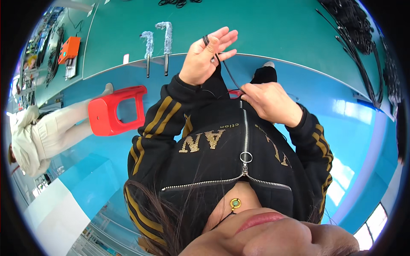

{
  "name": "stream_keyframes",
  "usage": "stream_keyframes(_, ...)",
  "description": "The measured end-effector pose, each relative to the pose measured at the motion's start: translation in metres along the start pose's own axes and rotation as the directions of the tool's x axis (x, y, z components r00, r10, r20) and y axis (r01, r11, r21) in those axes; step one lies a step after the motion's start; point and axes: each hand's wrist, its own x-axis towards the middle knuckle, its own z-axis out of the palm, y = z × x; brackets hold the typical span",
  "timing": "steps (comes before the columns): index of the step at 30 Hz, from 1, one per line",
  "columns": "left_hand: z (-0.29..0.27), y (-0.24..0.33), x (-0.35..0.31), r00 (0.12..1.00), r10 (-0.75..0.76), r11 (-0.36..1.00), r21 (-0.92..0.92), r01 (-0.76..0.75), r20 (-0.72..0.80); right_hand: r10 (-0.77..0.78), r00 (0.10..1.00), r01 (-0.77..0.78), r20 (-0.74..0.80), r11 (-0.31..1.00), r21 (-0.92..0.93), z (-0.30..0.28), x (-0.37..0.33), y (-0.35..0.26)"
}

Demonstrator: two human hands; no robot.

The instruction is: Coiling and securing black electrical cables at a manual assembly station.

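A thin black cable [231, 75] runs between my two hands, in front of my chest near the bench's edge. My left hand [200, 61] has the cable looped round it by the thumb, its fingers stretched out and apart. Lower and to the right, my right hand [273, 100] is closed, pinching the cable between thumb and fingertips. What lies inside its curled fingers is hidden. Left of my left hand, two hook-shaped pieces wrapped in bluish-grey material, a longer one [168, 36] and a shorter one [147, 45], lie with black ends jutting past the bench edge.
The green bench [115, 25] spans the far side. Coiled black cables [179, 3] lie at its back, and a large cable pile [352, 30] at the right. An orange box [69, 50] stands left. A red stool [100, 115] and a person in pale clothes [51, 132] are at left.
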Motion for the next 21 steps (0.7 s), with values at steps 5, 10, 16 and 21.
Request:
stream_keyframes(5, 0.010, -0.009, -0.003, 0.997, -0.073, 0.997, -0.015, 0.073, -0.001, -0.193, 0.973, 0.173, -0.125, 0.972, -0.156, -0.027, 0.025, -0.005)
stream_keyframes(10, -0.001, 0.009, 0.000, 0.995, 0.011, 0.990, -0.136, -0.024, -0.098, -0.190, 0.979, 0.200, 0.073, 0.964, -0.173, -0.027, 0.027, -0.011)
stream_keyframes(16, 0.018, 0.000, -0.021, 0.961, -0.220, 0.973, -0.030, 0.228, 0.167, -0.262, 0.930, 0.200, -0.257, 0.949, -0.244, -0.050, 0.046, 0.009)
stream_keyframes(21, 0.020, 0.012, -0.026, 0.822, -0.322, 0.904, -0.104, 0.414, 0.470, -0.029, 0.983, 0.081, -0.182, 0.956, 0.284, -0.041, 0.058, 0.052)
